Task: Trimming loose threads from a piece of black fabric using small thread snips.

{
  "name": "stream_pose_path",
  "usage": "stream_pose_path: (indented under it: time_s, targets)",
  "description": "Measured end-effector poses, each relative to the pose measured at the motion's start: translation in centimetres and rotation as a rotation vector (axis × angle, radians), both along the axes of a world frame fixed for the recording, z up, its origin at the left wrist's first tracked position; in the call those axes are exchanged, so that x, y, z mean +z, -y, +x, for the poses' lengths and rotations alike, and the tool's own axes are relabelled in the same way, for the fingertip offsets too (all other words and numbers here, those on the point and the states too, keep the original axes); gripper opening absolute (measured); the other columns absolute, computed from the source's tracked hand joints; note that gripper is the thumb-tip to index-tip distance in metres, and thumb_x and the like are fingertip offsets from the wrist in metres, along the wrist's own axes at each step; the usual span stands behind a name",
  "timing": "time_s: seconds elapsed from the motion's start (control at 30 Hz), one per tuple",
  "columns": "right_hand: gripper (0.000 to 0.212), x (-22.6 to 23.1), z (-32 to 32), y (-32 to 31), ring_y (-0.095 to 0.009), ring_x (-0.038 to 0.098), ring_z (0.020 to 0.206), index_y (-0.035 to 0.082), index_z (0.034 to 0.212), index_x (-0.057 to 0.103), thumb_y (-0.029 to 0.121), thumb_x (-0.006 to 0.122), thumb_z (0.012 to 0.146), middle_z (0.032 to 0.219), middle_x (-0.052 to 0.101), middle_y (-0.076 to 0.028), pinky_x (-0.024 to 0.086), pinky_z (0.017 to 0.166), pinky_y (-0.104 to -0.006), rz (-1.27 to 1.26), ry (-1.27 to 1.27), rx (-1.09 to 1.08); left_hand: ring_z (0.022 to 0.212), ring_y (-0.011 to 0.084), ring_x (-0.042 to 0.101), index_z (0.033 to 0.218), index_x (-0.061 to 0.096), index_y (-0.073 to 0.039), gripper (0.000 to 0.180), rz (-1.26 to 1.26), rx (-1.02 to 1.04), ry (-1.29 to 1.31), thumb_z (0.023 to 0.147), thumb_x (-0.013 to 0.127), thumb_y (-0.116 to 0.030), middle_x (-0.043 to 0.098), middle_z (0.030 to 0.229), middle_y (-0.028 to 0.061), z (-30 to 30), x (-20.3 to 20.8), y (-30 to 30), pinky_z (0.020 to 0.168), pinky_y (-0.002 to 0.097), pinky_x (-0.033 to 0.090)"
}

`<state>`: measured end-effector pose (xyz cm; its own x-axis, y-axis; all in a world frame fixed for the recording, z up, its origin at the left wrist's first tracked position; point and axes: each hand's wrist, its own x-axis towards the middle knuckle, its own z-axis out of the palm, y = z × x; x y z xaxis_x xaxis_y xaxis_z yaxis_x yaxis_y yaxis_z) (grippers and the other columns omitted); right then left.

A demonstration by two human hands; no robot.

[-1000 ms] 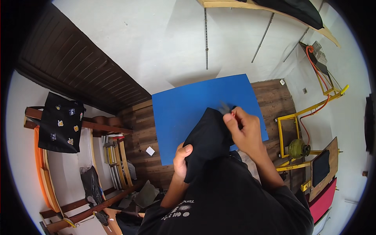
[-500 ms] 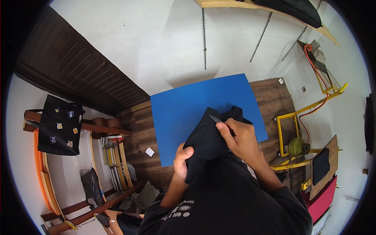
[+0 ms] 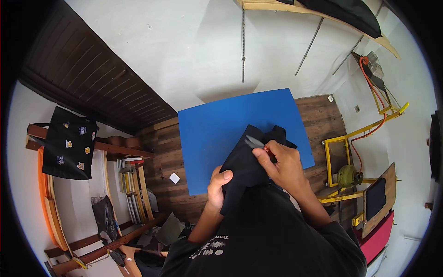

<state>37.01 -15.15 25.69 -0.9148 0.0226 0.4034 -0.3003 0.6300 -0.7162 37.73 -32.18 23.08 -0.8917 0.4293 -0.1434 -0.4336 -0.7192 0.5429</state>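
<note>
A piece of black cloth (image 3: 246,164), folded or bunched up, is held in front of my body over the blue tabletop (image 3: 207,134). My left hand (image 3: 218,187) is closed on its left edge, thumb on top. My right hand (image 3: 284,162) grips a pair of small thread snips (image 3: 253,142) with grey blades and a bit of red at the handle. The blades point up and left, slightly parted, close against the upper part of the cloth. Most of the snips' handle is hidden in my fingers.
A black printed bag (image 3: 69,143) hangs on a wooden rack at the left. To the right stands a yellow metal frame (image 3: 328,159) with a round greenish cylinder (image 3: 349,176) and an orange hose. A wooden shelf (image 3: 272,5) juts from the wall above the table.
The snips' blades have parted; earlier they looked like a single blade. More of the snips shows, with red at the handle. Both hands keep their hold, the left slightly further right.
</note>
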Motion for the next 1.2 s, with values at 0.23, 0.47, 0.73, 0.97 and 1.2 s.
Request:
stream_pose_path:
  time_s: [0.23, 0.47, 0.73, 0.97, 1.2]
  targets:
    - [0.029, -0.2, 0.0, 0.3, -0.021, 0.046, 0.043, 0.0, 0.072, 0.054, 0.02, 0.069, 0.085, 0.057, 0.053, -0.012, 0.034, 0.042, -0.031, 0.035, -0.025, 0.019, 0.101, 0.0225, 0.061, 0.12, 0.051, 0.01, 0.053, 0.003, -0.012, -0.034, 0.081, 0.052, -0.026, 0.061, 0.114, 0.0175, -0.4, -0.2, 0.2, 0.09, 0.0298, 0.045]
    - [0.028, -0.3, 0.0, 0.4, -0.021, 0.048, 0.043, 0.0, 0.071, 0.055, 0.02, 0.068, 0.086, 0.057, 0.054, -0.012, 0.036, 0.042, -0.0305, 0.043, -0.007, 0.059, 0.099, 0.0223, 0.061, 0.119, 0.052, 0.01, 0.052, 0.025, -0.011, -0.015, 0.082, 0.052, -0.027, 0.062, 0.113, 0.0171, -0.3, -0.5, 0.2, 0.089, 0.0301, 0.045]
    - [0.032, -0.5, -0.9, -0.4, -0.008, 0.042, 0.053, 0.0, 0.079, 0.057, 0.027, 0.073, 0.082, 0.057, 0.046, -0.002, 0.037, 0.048, -0.0248, -0.347, 0.066, -0.125, 0.1, 0.0227, 0.061, 0.12, 0.051, 0.01, 0.053, 0.049, 0.003, 0.006, 0.081, 0.052, -0.025, 0.061, 0.114, 0.0176, -0.3, -0.1, -0.2, 0.09, 0.0309, 0.045]
    - [0.02, 0.7, -1.7, -2.1, 0.001, 0.032, 0.057, 0.004, 0.08, 0.058, 0.02, 0.067, 0.088, 0.06, 0.042, 0.009, 0.024, 0.049, -0.0184, -0.672, 0.378, 0.068, 0.087, 0.0164, 0.062, 0.113, 0.056, 0.01, 0.047, -0.038, -0.081, -0.061, 0.08, 0.059, -0.023, 0.065, 0.101, 0.0127, -0.3, -1.2, 1.2, 0.078, 0.0258, 0.047]
    - [0.021, 1.4, -1.3, -3.3, 0.002, 0.028, 0.046, 0.007, 0.076, 0.054, 0.018, 0.064, 0.09, 0.055, 0.036, 0.01, 0.018, 0.042, -0.0188, -0.929, 0.332, 0.088, 0.078, 0.0114, 0.061, 0.098, 0.064, 0.004, 0.03, -0.318, -0.05, -0.192, 0.072, 0.076, -0.001, 0.065, 0.088, 0.0054, -2.0, -1.7, 4.6, 0.071, 0.0241, 0.048]
